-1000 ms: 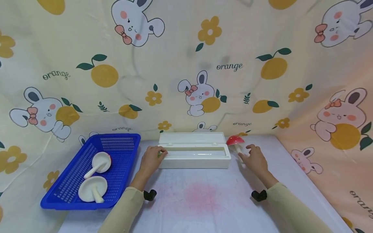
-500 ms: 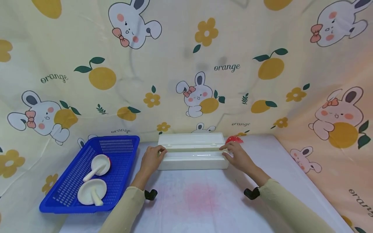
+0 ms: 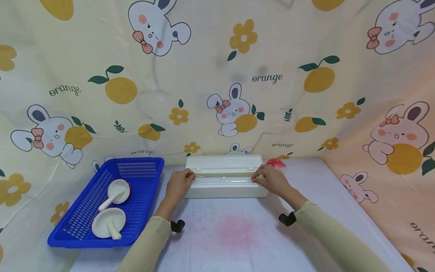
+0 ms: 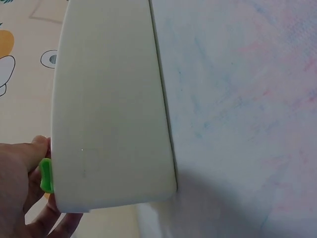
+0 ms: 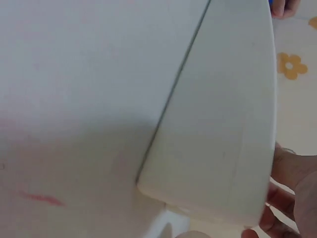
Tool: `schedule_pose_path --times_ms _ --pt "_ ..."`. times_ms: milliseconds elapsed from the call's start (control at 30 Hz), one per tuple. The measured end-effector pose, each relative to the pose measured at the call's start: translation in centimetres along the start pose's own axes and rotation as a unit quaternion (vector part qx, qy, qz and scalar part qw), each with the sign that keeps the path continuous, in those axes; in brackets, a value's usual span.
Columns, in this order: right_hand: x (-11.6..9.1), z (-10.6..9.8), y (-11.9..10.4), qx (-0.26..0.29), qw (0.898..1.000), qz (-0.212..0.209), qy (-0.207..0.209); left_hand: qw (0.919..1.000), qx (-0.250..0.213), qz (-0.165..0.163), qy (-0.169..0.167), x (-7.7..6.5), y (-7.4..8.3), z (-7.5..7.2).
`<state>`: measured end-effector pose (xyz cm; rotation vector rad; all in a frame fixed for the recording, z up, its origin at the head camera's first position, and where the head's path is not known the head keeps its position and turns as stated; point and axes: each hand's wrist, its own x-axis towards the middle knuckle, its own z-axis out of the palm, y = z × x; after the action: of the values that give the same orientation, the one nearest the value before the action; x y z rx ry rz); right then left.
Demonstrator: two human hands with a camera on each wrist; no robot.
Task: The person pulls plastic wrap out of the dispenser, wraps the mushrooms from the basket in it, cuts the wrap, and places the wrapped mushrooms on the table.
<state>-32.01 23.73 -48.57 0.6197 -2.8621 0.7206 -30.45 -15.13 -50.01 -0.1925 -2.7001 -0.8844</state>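
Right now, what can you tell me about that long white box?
The long white box looks like smooth plastic with rounded corners. Its lid stands open along the far side. It sits lengthwise across the table, right of the blue basket. The left hand and right hand are at its two ends; their exact grip is unclear. A small green piece shows at its left end.

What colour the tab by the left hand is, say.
Green; the tab shows best in the left wrist view.

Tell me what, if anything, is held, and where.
Cannot be told: the left grip and right grip are at opposite ends of the white box, any hold hidden.
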Motion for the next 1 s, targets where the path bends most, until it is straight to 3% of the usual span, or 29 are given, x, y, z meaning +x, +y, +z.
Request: schedule_pose_path --times_ms 267,467,1000 --pt "0.0 0.7 0.5 0.083 0.994 0.057 0.044 0.9997 -0.008 -0.003 -0.022 0.0 -0.3 -0.2" --pt "-0.2 0.5 0.3 0.115 0.988 0.085 0.056 0.9989 -0.032 0.015 -0.030 0.1 -0.5 -0.4" --pt "0.2 -0.2 -0.4 0.110 0.984 0.096 0.099 0.9996 -0.015 -0.022 -0.006 0.7 0.8 -1.3"
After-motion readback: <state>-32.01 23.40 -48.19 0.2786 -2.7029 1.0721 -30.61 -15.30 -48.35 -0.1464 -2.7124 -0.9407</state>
